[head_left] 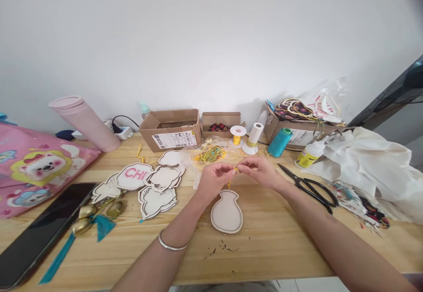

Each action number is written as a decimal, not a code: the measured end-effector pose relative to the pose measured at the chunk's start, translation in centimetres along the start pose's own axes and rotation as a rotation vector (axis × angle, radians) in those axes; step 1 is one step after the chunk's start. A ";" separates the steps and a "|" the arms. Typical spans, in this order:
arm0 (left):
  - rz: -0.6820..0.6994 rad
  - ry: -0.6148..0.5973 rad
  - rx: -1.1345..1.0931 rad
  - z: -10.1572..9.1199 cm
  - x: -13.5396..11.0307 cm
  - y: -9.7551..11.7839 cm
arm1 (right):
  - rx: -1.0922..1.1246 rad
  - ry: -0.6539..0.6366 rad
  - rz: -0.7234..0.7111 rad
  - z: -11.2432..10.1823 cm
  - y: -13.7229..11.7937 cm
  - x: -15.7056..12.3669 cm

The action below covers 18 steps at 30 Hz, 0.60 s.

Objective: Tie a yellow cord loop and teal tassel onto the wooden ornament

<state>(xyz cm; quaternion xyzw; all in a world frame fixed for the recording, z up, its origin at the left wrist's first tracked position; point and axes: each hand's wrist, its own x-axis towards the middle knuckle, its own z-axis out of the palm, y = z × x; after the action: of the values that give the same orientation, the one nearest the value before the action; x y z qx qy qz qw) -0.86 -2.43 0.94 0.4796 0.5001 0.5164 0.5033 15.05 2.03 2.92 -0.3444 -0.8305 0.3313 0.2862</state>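
A pale wooden bag-shaped cutout (226, 212) lies on the wooden table (271, 243) in front of me. A thin yellow cord (234, 170) runs up from its top. My left hand (213, 178) and my right hand (261, 171) meet just above the cutout, and both pinch the yellow cord between thumb and fingers. A silver bangle (172, 244) sits on my left wrist.
Left: a stack of wooden cutouts (150, 186), one lettered "CHI", gold bells with a teal tassel (95, 223), a phone (42, 230), a pink bag (36, 168), a pink bottle (86, 122). Behind: cardboard boxes (172, 129), thread spools (254, 138), a teal spool (280, 142). Right: black scissors (310, 187), a glue bottle (309, 155), white cloth (373, 168).
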 end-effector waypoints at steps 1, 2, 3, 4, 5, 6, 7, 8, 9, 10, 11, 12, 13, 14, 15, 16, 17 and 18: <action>0.022 0.008 0.008 0.0 0.0 0.0 | 0.043 -0.003 0.016 0.1 -0.1 0.0; 0.040 0.011 0.014 -0.1 0.1 0.0 | 0.073 0.011 0.022 0.2 -0.2 0.0; 0.055 0.012 0.016 -0.1 0.1 0.0 | 0.089 0.030 0.021 0.3 -0.4 0.0; 0.067 0.011 0.017 -0.1 0.1 0.1 | 0.095 0.049 0.015 0.4 -0.5 0.0; 0.078 0.009 0.021 -0.1 0.1 0.1 | 0.093 0.064 0.008 0.4 -0.6 -0.1; 0.091 0.013 0.033 -0.1 0.1 0.1 | 0.085 0.076 0.000 0.5 -0.7 -0.1; 0.107 0.021 0.052 -0.1 0.0 0.1 | 0.069 0.087 -0.011 0.5 -0.8 -0.2; 0.128 0.034 0.078 -0.1 0.0 0.1 | 0.048 0.099 -0.025 0.5 -0.8 -0.2; 0.150 0.046 0.105 -0.1 0.0 0.0 | 0.025 0.114 -0.044 0.5 -0.8 -0.2; 0.171 0.057 0.128 -0.1 0.0 0.0 | 0.001 0.129 -0.063 0.6 -0.8 -0.3; 0.186 0.064 0.146 -0.1 0.0 -0.1 | -0.022 0.143 -0.081 0.6 -0.7 -0.3; 0.194 0.066 0.159 -0.2 0.1 -0.2 | -0.042 0.157 -0.100 0.6 -0.7 -0.3; 0.197 0.065 0.168 -0.2 0.1 -0.3 | -0.061 0.171 -0.118 0.7 -0.6 -0.3; 0.199 0.066 0.175 -0.2 0.2 -0.3 | -0.082 0.185 -0.135 0.7 -0.5 -0.4; 0.205 0.068 0.186 -0.2 0.2 -0.4 | -0.106 0.197 -0.150 0.8 -0.4 -0.4; 0.219 0.066 0.202 -0.2 0.2 -0.5 | -0.135 0.210 -0.163 0.9 -0.3 -0.4; 0.242 0.060 0.223 -0.2 0.2 -0.5 | -0.164 0.220 -0.173 0.9 -0.3 -0.4; 0.271 0.050 0.250 -0.2 0.2 -0.5 | -0.192 0.229 -0.178 1.0 -0.3 -0.5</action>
<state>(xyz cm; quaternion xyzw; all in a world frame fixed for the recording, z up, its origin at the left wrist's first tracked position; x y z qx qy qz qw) -1.06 -2.20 0.46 0.5885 0.5036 0.5248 0.3530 14.55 1.18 2.41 -0.3306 -0.8476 0.1824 0.3728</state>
